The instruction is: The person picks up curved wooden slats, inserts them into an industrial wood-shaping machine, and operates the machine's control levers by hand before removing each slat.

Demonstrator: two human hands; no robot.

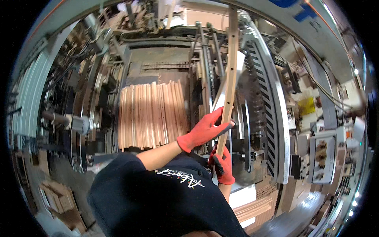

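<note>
A long, narrow wooden strip (231, 75) with dark holes along its face stands nearly upright in the picture, running from the top edge down to my hands. My left hand (205, 131), in a red work glove with dark fingertips, is wrapped around the lower part of the strip. Just below it, my right hand (223, 166), gloved the same way, is closed around the strip's bottom end. To the left of my hands, many similar wooden strips (152, 114) lie side by side on the machine bed. A second thin strip (219, 94) slants behind the held one.
Machine rails (205, 67) run just left of the held strip. On the right are a black-striped band (262, 102) and a pale metal rail (281, 126). A control box (323, 158) stands farther right. More wooden strips (256, 207) lie at lower right, and a cardboard box (59, 199) at lower left.
</note>
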